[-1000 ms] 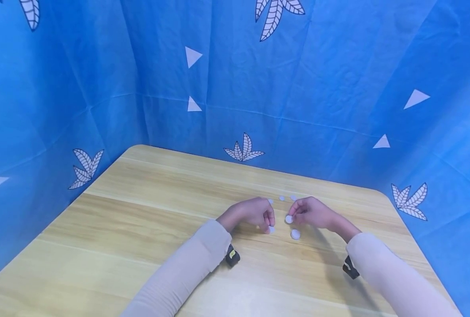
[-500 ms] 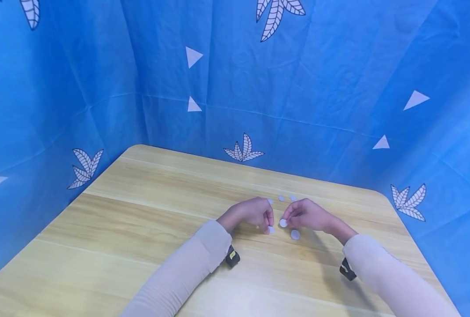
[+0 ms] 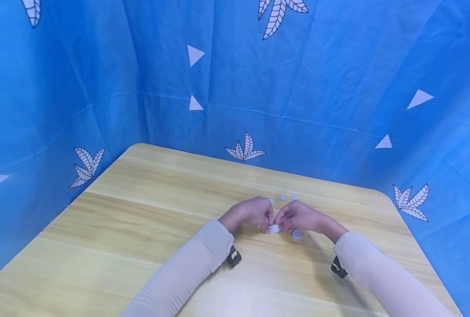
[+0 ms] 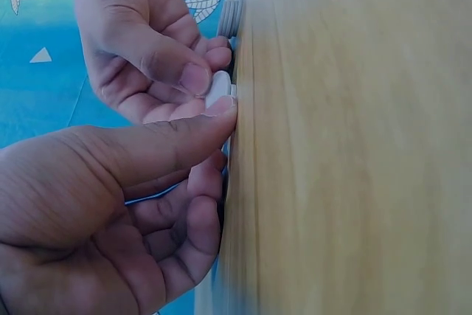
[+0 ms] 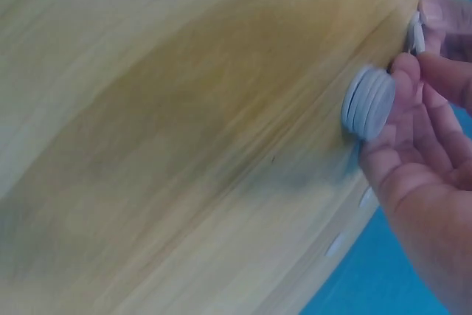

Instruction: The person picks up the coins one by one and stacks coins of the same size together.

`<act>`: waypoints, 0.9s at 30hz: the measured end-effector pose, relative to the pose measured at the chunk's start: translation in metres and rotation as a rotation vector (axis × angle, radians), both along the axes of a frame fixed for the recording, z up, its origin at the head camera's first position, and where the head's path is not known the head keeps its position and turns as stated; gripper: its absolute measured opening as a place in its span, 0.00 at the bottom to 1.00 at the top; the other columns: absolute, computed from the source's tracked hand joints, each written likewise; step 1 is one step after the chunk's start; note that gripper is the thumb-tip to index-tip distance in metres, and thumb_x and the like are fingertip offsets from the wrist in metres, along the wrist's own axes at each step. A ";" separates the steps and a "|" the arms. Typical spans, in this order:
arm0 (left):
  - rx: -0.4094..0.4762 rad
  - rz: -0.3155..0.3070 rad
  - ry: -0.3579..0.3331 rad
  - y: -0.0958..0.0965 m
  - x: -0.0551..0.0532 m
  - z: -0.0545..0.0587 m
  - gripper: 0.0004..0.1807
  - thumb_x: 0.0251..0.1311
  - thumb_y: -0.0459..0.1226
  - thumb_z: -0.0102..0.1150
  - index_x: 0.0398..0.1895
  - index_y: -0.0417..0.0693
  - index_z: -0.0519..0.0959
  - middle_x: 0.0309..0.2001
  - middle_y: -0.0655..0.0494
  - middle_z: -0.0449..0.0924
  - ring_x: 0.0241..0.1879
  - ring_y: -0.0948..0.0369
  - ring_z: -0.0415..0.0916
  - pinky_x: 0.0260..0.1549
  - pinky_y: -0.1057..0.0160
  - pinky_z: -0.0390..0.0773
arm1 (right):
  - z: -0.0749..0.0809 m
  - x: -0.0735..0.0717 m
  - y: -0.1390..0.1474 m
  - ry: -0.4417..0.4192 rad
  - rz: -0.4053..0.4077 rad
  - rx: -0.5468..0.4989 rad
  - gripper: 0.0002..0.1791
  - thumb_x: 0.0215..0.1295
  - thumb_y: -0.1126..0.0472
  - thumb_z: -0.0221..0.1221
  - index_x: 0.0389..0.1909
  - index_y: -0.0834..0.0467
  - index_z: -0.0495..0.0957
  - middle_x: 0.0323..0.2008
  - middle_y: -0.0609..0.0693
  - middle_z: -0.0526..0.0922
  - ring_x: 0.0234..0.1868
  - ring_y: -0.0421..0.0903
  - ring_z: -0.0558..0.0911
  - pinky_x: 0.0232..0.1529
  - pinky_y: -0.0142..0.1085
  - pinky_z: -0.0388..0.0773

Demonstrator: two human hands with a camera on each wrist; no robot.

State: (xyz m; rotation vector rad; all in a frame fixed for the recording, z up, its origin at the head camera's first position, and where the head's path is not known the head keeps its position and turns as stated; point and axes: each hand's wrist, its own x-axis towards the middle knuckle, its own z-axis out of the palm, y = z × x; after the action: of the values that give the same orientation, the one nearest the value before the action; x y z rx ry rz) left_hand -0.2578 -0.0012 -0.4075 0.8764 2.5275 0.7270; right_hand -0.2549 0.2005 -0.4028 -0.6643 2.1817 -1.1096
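Between the thumb and fingers of my right hand (image 3: 298, 216) is a small white round disc (image 3: 275, 228), pinched and tilted close over the table. My left hand (image 3: 255, 213) pinches a second white disc at the table surface, mostly hidden by its fingers. The fingertips of both hands meet here. In the left wrist view, the upper disc (image 4: 219, 88) leans between the right thumb and the left thumb tip, overlapping the lower one (image 4: 234, 90). Beside the right hand's fingers stands a short stack of similar discs (image 5: 369, 102), also visible as a stack (image 3: 296, 234) in the head view.
Farther back on the wooden table (image 3: 171, 189) lie a few flat white discs (image 3: 283, 198), partly behind the hands. Blue cloth (image 3: 235, 79) with leaf and triangle prints hangs round the table's far and side edges. Each wrist wears a black camera mount (image 3: 233, 256).
The right hand has moved left with its disc, from near the stack to the left hand's fingertips. The left hand has stayed nearly still on its disc.
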 end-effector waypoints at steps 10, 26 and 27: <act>-0.014 0.003 0.033 0.001 0.000 -0.002 0.08 0.42 0.39 0.76 0.20 0.53 0.82 0.24 0.66 0.78 0.27 0.67 0.71 0.29 0.72 0.73 | 0.001 0.004 -0.011 -0.010 -0.051 0.058 0.07 0.54 0.74 0.58 0.35 0.69 0.78 0.22 0.53 0.78 0.20 0.45 0.70 0.24 0.34 0.70; -0.023 0.008 0.011 -0.001 0.000 0.000 0.10 0.41 0.40 0.77 0.21 0.53 0.81 0.23 0.64 0.79 0.26 0.67 0.72 0.28 0.71 0.73 | 0.003 0.006 -0.014 -0.070 -0.181 0.063 0.07 0.53 0.76 0.59 0.34 0.69 0.79 0.29 0.56 0.83 0.29 0.47 0.80 0.33 0.40 0.81; -0.022 0.007 0.008 -0.001 0.000 0.000 0.10 0.41 0.40 0.77 0.22 0.53 0.81 0.23 0.64 0.79 0.26 0.66 0.72 0.28 0.71 0.73 | 0.003 0.006 -0.014 -0.072 -0.184 0.058 0.07 0.53 0.76 0.59 0.34 0.69 0.79 0.30 0.57 0.84 0.30 0.48 0.81 0.35 0.41 0.81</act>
State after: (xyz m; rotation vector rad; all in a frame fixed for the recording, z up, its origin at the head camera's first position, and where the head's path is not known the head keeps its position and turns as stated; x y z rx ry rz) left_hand -0.2575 -0.0023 -0.4074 0.8653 2.5419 0.6983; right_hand -0.2491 0.1864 -0.4000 -0.3981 2.2386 -1.1384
